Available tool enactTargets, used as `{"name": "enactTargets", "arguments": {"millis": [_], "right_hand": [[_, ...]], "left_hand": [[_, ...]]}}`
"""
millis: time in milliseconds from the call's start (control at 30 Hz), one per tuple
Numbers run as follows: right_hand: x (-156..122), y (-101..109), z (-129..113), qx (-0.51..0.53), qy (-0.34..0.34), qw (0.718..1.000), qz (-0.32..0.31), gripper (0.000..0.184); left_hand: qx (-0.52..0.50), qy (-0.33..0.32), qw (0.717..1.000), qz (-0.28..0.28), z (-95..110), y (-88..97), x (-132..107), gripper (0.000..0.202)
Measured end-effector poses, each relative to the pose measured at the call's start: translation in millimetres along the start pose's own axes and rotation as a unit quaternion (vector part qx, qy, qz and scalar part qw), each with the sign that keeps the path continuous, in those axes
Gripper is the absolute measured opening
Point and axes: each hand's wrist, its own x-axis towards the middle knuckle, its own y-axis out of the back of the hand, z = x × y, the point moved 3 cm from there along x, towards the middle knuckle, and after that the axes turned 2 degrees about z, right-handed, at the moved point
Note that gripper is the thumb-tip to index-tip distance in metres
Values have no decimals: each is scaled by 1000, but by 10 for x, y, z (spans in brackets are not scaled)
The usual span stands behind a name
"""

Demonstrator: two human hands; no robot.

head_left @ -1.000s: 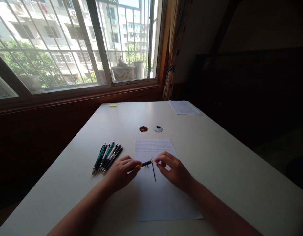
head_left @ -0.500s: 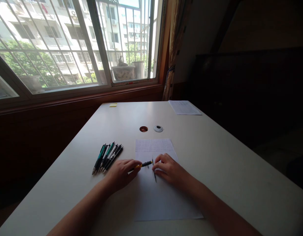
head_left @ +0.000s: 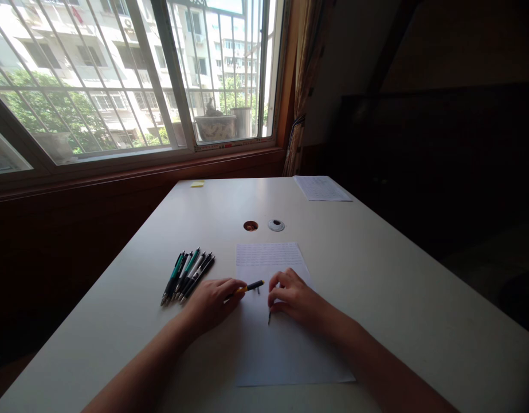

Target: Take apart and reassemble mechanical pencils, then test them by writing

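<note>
My left hand (head_left: pixel 210 304) rests on the table and grips a yellow and black pen barrel (head_left: pixel 252 285), its tip pointing right over a sheet of paper (head_left: pixel 277 350). My right hand (head_left: pixel 294 298) lies on the same sheet with its fingers curled and pinched on a thin dark pen refill (head_left: pixel 269 316). Only the lower end of the refill shows below the fingers. The two hands are a few centimetres apart.
Several pens (head_left: pixel 187 275) lie side by side left of my left hand. A round cable hole (head_left: pixel 250 226) and its white cap (head_left: pixel 276 225) sit beyond the sheet. A second sheet (head_left: pixel 322 188) and a yellow sticky pad (head_left: pixel 198 184) lie at the far edge under the window.
My right hand has come down from beside the pen tip onto the paper and closed on the thin refill, drawing it slightly toward me. The left hand and pen barrel have stayed put.
</note>
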Motion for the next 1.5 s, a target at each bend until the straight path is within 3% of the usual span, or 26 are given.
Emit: {"name": "enactTargets", "arguments": {"millis": [800,1500], "right_hand": [[-19,-95,-38,-31,3,999,-36,5],[-10,30,-44,129,32,990,54,5]], "left_hand": [[-10,8,1000,4,2,11,15,18],[-13,-14,999,37,56,67,30,16]]}}
